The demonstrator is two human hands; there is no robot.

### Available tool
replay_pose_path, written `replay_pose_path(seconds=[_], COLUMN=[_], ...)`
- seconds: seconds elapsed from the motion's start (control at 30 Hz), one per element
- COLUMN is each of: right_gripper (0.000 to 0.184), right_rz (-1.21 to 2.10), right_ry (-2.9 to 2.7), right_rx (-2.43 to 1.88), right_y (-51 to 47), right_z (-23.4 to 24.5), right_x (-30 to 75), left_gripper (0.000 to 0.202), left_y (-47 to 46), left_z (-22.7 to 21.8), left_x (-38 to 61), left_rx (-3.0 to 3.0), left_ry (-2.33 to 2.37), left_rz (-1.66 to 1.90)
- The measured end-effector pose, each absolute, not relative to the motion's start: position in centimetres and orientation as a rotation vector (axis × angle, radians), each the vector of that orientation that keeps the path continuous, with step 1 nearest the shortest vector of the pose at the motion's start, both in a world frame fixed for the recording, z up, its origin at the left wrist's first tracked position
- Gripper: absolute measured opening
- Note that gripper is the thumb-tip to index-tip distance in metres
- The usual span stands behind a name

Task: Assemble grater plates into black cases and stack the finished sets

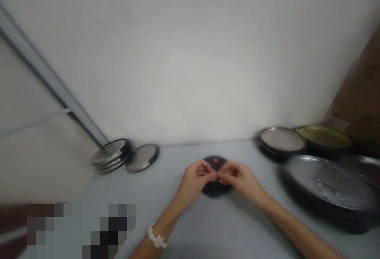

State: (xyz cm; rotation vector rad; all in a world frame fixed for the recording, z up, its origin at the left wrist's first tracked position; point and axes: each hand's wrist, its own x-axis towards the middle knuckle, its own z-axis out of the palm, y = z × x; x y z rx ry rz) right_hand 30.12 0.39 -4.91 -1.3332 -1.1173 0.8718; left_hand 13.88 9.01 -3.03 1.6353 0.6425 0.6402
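Dark and round, a disc (215, 161) with an orange spot lies flat on the table (237, 227), directly under both hands. The left hand (196, 179) and right hand (238, 178) meet fingertip to fingertip, pinching something too small and blurred to identify. I judge that so tiny a piece could slip and get lost. At right, a silver tin (282, 139), a yellowish tin (323, 135) and a big steel lid (326, 184) show no contents. Perforated discs (111, 155) are stacked at left.
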Motion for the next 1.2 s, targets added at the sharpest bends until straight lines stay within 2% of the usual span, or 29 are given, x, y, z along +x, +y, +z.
replay_pose_path(seconds=[0.1,0.23,0.33,0.43,0.7,0.83,0.9,1.07,1.2], right_gripper=[0.030,0.030,0.029,0.031,0.028,0.031,0.032,0.033,0.037], right_rz=[0.828,0.883,0.974,1.004,1.017,1.102,1.143,1.192,1.180], right_ry=[-1.041,-0.896,-0.821,-0.852,-0.996,-0.982,-0.971,-1.029,-1.095], right_rx=[-1.379,-1.421,-1.405,-1.377,-1.325,-1.275,-1.233,-1.144,-1.134], right_y=[0.6,0.5,0.4,0.4,0.1,-0.1,-0.3,-0.7,-0.7], right_z=[-5.1,-4.5,-4.3,-4.5,-4.5,-4.3,-4.2,-4.1,-4.1], right_x=[31.4,33.0,33.3,32.9,31.9,31.9,31.7,31.2,31.1], left_gripper=[0.020,0.022,0.013,0.005,0.008,0.029,0.034,0.019,0.017], left_y=[11.1,15.0,17.0,17.5,16.1,12.9,10.7,7.3,7.2], left_z=[-2.6,-2.5,-3.2,-4.0,-3.7,-2.6,-2.1,-2.1,-2.8], left_x=[12.1,8.5,6.8,6.5,8.3,11.1,12.4,14.1,14.4], left_rx=[1.883,2.383,2.422,2.402,2.357,2.126,2.003,1.952,1.883], left_ry=[0.758,1.258,1.372,1.375,1.251,0.850,0.649,0.557,0.622], left_rz=[0.547,0.389,0.155,0.120,0.319,0.633,0.655,0.692,0.779])
